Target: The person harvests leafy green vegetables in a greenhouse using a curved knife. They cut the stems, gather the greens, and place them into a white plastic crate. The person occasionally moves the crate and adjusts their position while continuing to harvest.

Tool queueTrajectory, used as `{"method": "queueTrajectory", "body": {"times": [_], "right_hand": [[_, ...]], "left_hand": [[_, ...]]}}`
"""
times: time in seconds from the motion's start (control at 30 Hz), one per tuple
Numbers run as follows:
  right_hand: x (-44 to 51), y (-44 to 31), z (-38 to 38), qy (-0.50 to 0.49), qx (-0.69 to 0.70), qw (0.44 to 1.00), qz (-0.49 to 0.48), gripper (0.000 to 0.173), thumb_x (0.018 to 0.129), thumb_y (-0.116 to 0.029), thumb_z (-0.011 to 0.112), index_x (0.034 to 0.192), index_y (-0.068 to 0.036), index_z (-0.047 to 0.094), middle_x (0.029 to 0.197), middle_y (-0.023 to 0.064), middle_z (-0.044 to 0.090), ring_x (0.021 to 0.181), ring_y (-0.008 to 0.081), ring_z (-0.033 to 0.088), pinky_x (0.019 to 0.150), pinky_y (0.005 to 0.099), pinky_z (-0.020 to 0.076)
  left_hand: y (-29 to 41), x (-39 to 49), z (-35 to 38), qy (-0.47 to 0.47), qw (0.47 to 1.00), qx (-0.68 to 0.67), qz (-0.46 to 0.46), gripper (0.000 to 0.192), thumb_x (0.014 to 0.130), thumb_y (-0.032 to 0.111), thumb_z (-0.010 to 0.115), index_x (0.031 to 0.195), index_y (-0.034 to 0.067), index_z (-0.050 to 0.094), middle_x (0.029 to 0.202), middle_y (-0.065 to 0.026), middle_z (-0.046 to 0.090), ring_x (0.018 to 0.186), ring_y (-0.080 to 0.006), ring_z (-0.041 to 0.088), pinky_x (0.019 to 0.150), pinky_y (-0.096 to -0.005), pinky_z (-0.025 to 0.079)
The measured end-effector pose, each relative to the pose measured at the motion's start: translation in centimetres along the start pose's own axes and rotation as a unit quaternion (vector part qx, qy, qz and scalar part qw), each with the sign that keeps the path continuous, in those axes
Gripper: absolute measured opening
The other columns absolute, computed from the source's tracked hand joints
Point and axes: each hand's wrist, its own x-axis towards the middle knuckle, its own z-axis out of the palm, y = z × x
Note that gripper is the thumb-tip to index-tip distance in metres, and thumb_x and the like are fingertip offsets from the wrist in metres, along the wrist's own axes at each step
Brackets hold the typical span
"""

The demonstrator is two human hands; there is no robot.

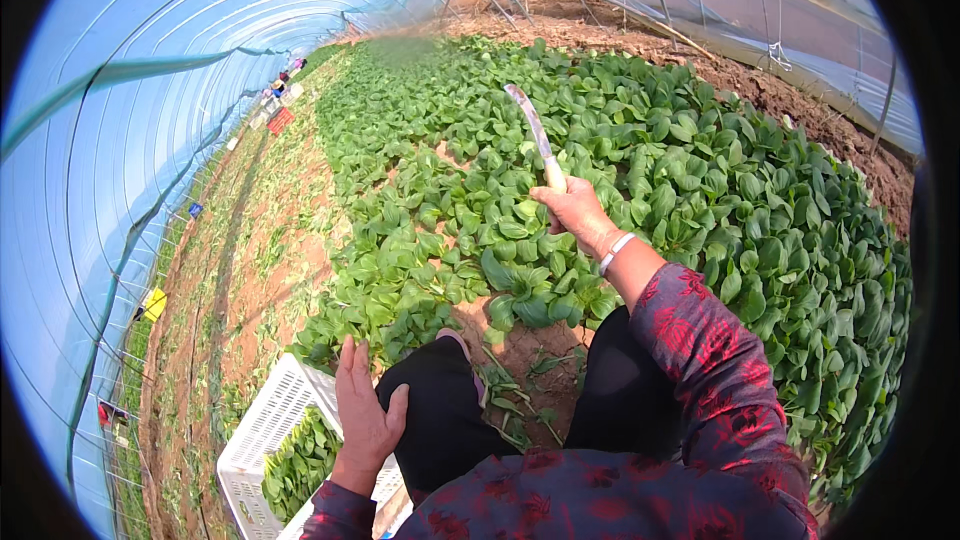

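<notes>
My right hand grips the pale handle of a curved harvesting knife. Its stained blade points up and away from me, above a dense bed of leafy bok choy. My left hand is empty, fingers apart, by my left knee and over the rim of a white perforated plastic crate. Cut greens lie inside the crate, partly hidden by my left hand and forearm. Between my knees, loose leaves and stems lie on bare reddish soil.
A strip of soil with scattered leaf debris runs along the left. Far down it are a red crate and several people. Blue plastic film on arched hoops encloses the left side; a soil bank borders the right.
</notes>
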Motion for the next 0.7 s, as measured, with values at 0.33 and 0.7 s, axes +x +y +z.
{"method": "queueTrajectory", "body": {"times": [0.33, 0.7], "right_hand": [[0.8, 1.0, 3.9, -0.022, -0.034, 0.999, 0.009, 0.023, 0.084, -0.023, 0.066, 0.08, -0.009, 0.048, 0.06, -0.0014, 0.047, 0.046, 0.0095, 0.046, 0.043, 0.027, 0.0441], [-0.1, 1.3, 2.8, -0.019, -0.033, 0.998, 0.041, 0.02, 0.084, -0.021, 0.065, 0.082, -0.008, 0.05, 0.062, -0.0019, 0.048, 0.048, 0.0089, 0.046, 0.043, 0.0268, 0.044]], "left_hand": [[-5.1, -8.7, 4.2, -0.217, 0.929, -0.142, -0.263, 0.045, 0.085, 0.039, 0.058, 0.096, -0.005, 0.053, 0.091, -0.0278, 0.058, 0.091, -0.0437, 0.056, 0.08, -0.0447, 0.044], [-5.1, -13.8, -3.1, -0.373, 0.911, -0.09, 0.153, 0.023, 0.085, 0.021, 0.056, 0.071, 0.004, 0.053, 0.061, -0.0162, 0.055, 0.061, -0.0358, 0.058, 0.055, -0.045, 0.047]]}}
